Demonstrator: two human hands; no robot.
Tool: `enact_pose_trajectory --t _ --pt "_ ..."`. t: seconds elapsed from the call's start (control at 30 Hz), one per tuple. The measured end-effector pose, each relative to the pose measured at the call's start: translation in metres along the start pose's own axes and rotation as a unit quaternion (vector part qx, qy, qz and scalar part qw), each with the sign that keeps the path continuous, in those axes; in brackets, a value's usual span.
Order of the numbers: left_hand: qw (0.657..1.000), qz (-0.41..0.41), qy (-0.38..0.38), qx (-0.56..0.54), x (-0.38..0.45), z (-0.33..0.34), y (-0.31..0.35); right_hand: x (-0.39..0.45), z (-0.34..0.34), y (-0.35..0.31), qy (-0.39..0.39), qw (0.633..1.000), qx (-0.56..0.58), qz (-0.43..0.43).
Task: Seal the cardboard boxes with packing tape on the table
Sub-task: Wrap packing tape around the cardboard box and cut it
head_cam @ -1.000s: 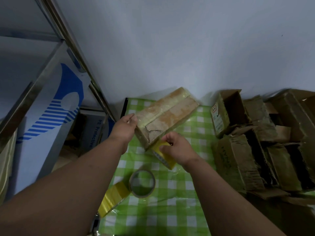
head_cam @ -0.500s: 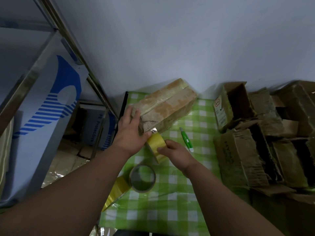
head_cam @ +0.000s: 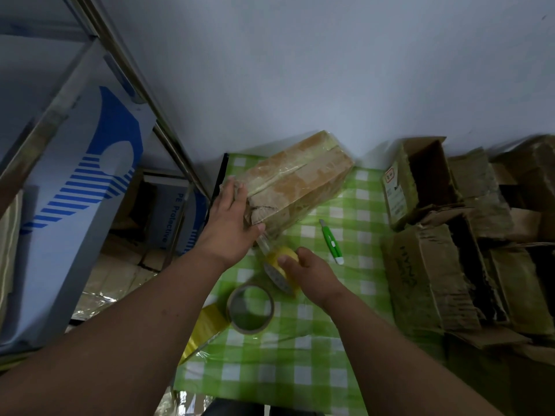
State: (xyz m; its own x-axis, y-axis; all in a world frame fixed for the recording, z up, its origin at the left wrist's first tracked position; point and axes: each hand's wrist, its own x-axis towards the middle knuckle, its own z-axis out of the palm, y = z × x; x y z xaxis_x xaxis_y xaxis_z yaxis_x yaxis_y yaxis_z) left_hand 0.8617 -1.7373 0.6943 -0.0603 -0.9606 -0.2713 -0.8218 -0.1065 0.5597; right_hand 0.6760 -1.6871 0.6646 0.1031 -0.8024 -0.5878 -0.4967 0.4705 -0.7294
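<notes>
The left hand (head_cam: 231, 226) pressed flat on the cardboard box's (head_cam: 295, 183) near end; the right hand (head_cam: 309, 267) gripped the yellow tape roll (head_cam: 283, 267) just below it.

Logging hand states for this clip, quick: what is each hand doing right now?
Left hand: open, fingers flat, pressing the end of the cardboard box.
Right hand: gripping the yellow tape roll.
</notes>
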Motion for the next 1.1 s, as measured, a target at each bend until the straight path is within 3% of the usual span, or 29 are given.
enact_pose_trajectory --t 0.2,0.37,0.63,0.87,1.1 --pt "0.995 0.036 0.029 -0.088 -0.002 0.005 -0.006 0.000 0.004 0.007 -0.035 0.999 0.037 0.013" --pt "0.994 0.071 0.054 -0.054 -0.012 0.012 -0.012 0.003 0.001 0.013 -0.040 0.996 0.073 0.020" --pt "0.997 0.057 0.037 -0.047 -0.011 0.012 -0.013 0.005 -0.001 0.020 -0.048 0.999 0.021 -0.006" --pt "0.992 0.010 0.099 -0.083 -0.020 0.024 -0.007 0.006 -0.010 0.016 -0.069 0.997 -0.030 -0.027" --pt "0.987 -0.045 0.092 -0.125 -0.025 0.026 0.006 0.004 -0.017 0.008 -0.079 0.993 -0.075 -0.042"
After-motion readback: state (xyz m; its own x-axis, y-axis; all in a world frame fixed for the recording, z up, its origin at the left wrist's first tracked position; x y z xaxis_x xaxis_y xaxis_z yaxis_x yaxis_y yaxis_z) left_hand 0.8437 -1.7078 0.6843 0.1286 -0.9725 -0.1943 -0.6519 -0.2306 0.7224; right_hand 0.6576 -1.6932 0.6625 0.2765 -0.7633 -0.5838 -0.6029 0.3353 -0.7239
